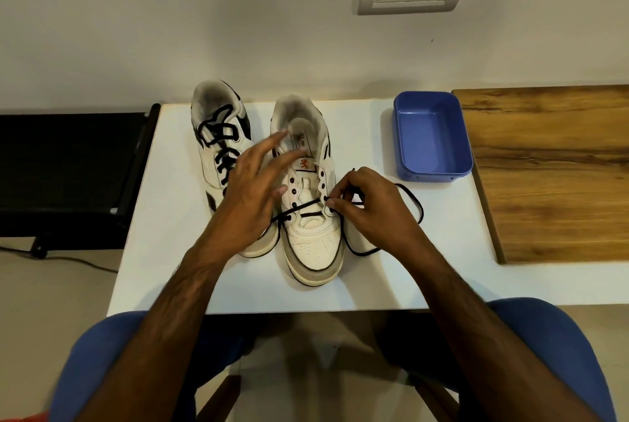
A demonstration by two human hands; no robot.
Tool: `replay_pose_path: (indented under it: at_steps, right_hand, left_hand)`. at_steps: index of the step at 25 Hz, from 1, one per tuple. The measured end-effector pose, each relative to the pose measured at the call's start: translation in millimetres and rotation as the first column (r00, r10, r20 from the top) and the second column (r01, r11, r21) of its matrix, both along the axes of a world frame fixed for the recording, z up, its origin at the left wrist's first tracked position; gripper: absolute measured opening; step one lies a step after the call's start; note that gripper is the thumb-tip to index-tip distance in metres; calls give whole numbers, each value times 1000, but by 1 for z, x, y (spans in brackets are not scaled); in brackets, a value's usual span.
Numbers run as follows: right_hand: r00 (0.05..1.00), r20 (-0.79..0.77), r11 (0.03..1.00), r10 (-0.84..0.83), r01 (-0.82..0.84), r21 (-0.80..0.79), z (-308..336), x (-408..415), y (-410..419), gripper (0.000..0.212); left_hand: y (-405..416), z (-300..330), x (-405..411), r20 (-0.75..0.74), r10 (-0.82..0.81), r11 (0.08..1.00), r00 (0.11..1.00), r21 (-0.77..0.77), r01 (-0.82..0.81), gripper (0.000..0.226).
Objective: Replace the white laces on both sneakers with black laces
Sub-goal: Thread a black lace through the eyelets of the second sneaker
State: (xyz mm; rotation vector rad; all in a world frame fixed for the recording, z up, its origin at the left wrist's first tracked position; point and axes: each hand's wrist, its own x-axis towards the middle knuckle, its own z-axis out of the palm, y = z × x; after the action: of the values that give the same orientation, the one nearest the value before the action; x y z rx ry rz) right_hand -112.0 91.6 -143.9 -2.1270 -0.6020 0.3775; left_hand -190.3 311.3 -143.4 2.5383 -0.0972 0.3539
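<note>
Head view: two white leather sneakers stand side by side on the smooth white table (177, 272), the left sneaker (221, 136) fully laced in black, the right sneaker (311, 217) laced through its lowest eyelets only. The round black cord lace (413, 207) is pinched by the right hand (371, 207) at a right-side eyelet, its slack looped on the table. The left hand (252, 193) is held over the sneakers with fingers spread, gripping nothing; a rectangular blue plastic tray (430, 136) sits to the right.

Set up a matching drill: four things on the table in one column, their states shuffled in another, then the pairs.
1. left white sneaker
2. right white sneaker
3. blue plastic tub
4. right hand

A. holds nothing inside
B. fully laced in black
C. pinches the black lace
D. laced only at the lowest eyelets

Pairs: 1-B, 2-D, 3-A, 4-C
</note>
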Motion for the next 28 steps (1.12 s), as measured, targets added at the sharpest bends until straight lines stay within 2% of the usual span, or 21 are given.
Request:
replay_pose_path:
  at_steps: [2,7,11,15,18,20,22,24,25,26,28]
  right_hand:
    - [1000,9,1000,3,-3,-12,-1,1,0,7]
    - [999,-25,998,30,-31,-45,-2,-1,3,6]
    - [999,-28,998,31,-32,-45,-1,-1,2,7]
    - [998,-49,998,37,-39,-45,-2,1,3,7]
    - [998,-56,999,31,-33,-27,-2,1,3,7]
    - [998,-59,999,35,-36,-13,-3,0,3,7]
    - [998,-59,999,38,-39,-8,-3,0,3,7]
    - [996,-79,999,33,-33,-8,-2,1,3,8]
    - [995,-95,1000,26,-27,-6,-1,1,2,8]
    - [994,-106,1000,23,-24,-7,0,1,1,8]
    - [994,-104,999,25,-28,-25,1,3,-1,8]
  left_hand:
    - [11,4,-6,8,17,999,1000,38,-17,52]
    - [25,10,-21,-156,-16,950,988,304,63,29]
    - [30,23,-39,-211,-8,955,978,288,70,10]
    - [23,21,-64,-339,1,932,941,342,122,25]
    - [21,24,-72,-430,29,923,902,358,141,25]
    - [19,26,-80,-510,-25,957,860,235,167,19]
    - [8,27,-87,-562,-114,993,819,-46,106,13]
    - [-6,29,-83,-474,-156,939,866,-344,-19,12]
    - [-12,31,-78,-402,-146,906,904,-421,-41,16]
    - [-14,31,-72,-339,-129,902,932,-430,-32,22]
    - [-11,26,-61,-262,-102,951,960,-309,16,34]
